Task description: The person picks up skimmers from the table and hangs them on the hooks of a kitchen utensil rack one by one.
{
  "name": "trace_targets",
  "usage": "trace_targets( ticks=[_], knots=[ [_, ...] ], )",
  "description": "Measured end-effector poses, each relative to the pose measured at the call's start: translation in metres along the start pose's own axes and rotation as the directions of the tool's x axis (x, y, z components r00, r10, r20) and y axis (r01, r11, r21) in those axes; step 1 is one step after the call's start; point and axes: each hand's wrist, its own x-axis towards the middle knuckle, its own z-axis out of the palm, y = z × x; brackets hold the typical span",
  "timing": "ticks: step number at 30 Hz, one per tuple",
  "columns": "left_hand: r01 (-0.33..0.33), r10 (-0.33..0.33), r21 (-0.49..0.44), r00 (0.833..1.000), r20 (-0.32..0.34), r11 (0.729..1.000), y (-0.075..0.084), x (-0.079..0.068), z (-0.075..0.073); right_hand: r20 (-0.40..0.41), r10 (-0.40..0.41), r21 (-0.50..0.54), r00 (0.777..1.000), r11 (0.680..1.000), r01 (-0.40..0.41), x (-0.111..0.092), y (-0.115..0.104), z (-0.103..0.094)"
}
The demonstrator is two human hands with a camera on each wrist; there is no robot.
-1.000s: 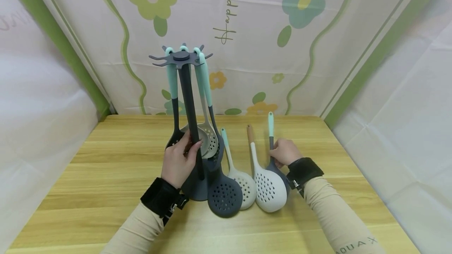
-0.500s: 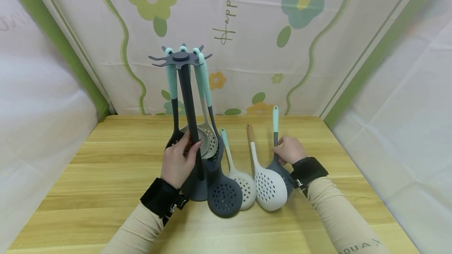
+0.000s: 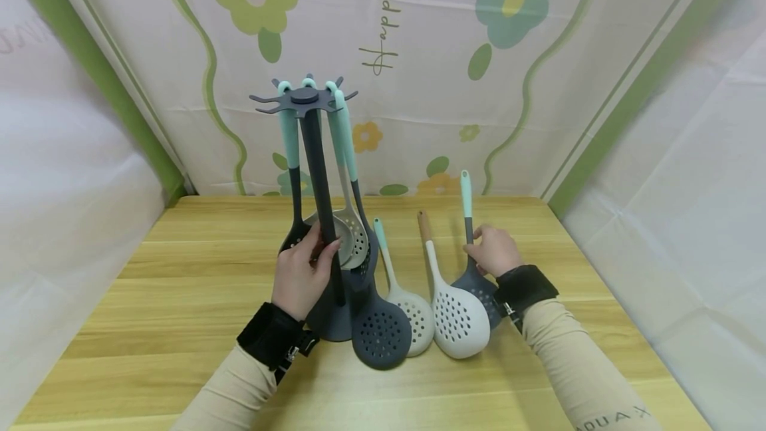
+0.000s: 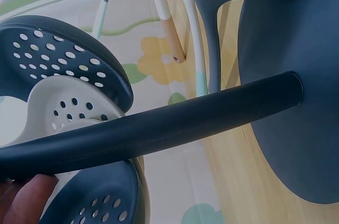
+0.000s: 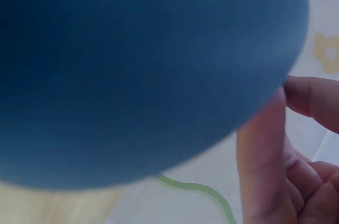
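My left hand (image 3: 301,278) holds the dark upright pole (image 3: 316,171) of a utensil stand low down. Mint-handled utensils hang from the stand's hooked top (image 3: 304,97); perforated heads show behind the pole. On the right, my right hand (image 3: 495,251) pinches the dark neck of a mint-handled skimmer (image 3: 479,285). This skimmer's handle is tilted up, and its perforated head is partly behind a white skimmer (image 3: 461,321) with a wooden handle. In the right wrist view the dark head (image 5: 159,75) fills much of the picture, blurred, with the fingers beyond its edge.
Between the stand and the white skimmer lie a pale grey skimmer (image 3: 414,314) with a mint handle and a dark perforated skimmer (image 3: 382,334). All are on a wooden table (image 3: 179,311). A floral curtain (image 3: 383,32) hangs behind, and white cloth walls flank both sides.
The held skimmer has risen and shifted right, showing more of its head beside the white skimmer. My right hand moved up and slightly right with it. The left hand stayed on the pole.
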Motion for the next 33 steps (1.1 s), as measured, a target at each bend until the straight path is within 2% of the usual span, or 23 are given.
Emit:
trace_targets(
  ticks=[7,14,21,33],
  knots=[
    [-0.004,0.004,0.002,1.0,-0.004,1.0,-0.0001,-0.0003,-0.0002,-0.05,-0.049,-0.049,0.998,0.998,0.047,-0.0008,-0.0025,-0.0012],
    [-0.006,0.006,0.007,1.0,-0.005,1.0,0.0004,-0.0001,-0.0003,-0.123,-0.118,-0.132,0.985,0.986,0.102,-0.0022,-0.0049,0.0008],
    [0.012,-0.012,0.007,1.0,0.002,1.0,0.0015,0.0003,-0.0007,-0.145,-0.139,-0.152,0.98,0.981,0.117,-0.0029,-0.0069,0.0005],
    [0.0,0.0,0.011,1.0,-0.005,1.0,0.0012,0.0002,-0.0007,-0.178,-0.17,-0.166,0.969,0.976,0.141,-0.0023,-0.007,0.0049]
  ],
)
